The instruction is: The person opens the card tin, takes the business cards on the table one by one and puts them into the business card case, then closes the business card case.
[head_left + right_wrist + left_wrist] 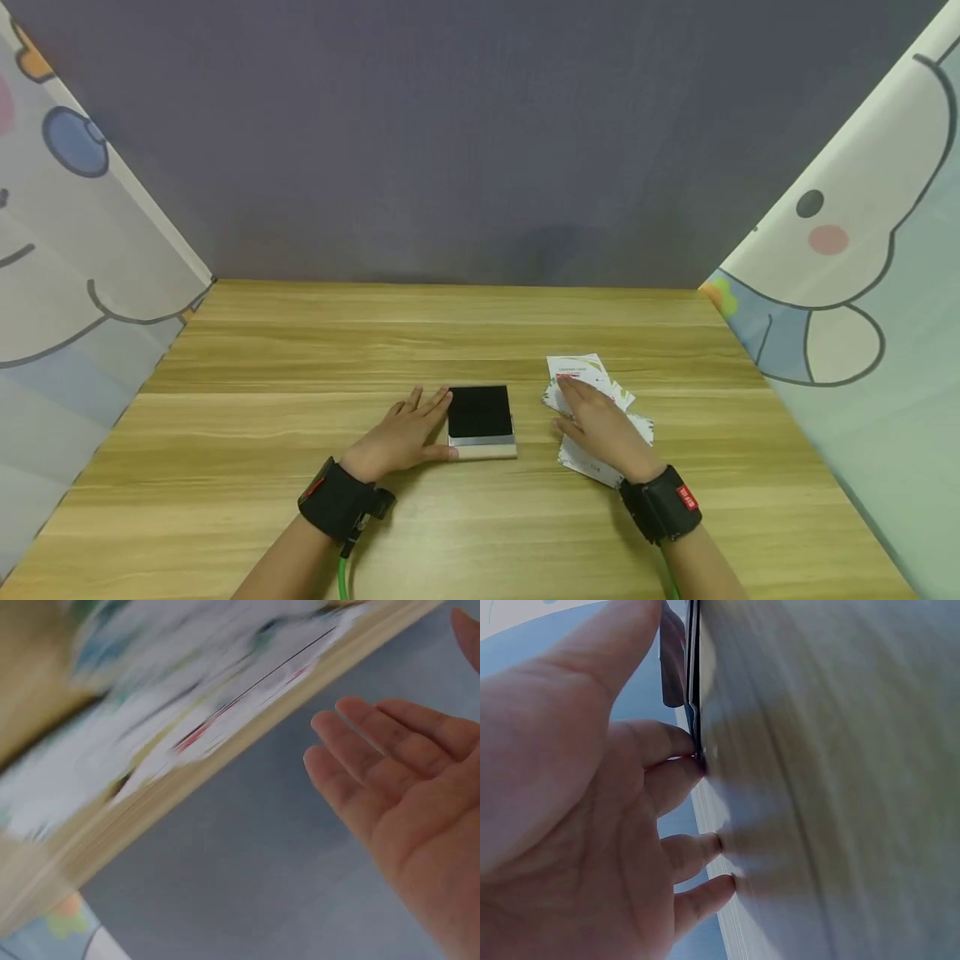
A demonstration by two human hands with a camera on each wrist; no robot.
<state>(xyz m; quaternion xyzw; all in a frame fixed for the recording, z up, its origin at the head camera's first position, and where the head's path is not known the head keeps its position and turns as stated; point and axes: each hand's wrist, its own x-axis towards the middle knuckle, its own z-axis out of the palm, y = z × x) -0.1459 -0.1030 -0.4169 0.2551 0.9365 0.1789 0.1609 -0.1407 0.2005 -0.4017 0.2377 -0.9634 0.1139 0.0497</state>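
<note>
A flat card case [478, 412] with a black face and a silver band lies in the middle of the table, a pale strip along its near edge. At its left side is my left hand [401, 437], fingers spread, fingertips down by the table, index finger and thumb at the case's edge. In the left wrist view the case [693, 675] shows edge-on beside the fingers. Several white printed cards [581, 371] lie loosely overlapped to the right. Over them is my right hand [603, 425], fingers extended and holding nothing; the right wrist view shows it apart from the blurred cards [187, 712].
The wood-grain table [300, 333] meets a dark grey panel [450, 150] at the back. Cartoon-printed panels [847, 275] flank both sides. Each wrist wears a black band [663, 504] with a green cable [342, 575].
</note>
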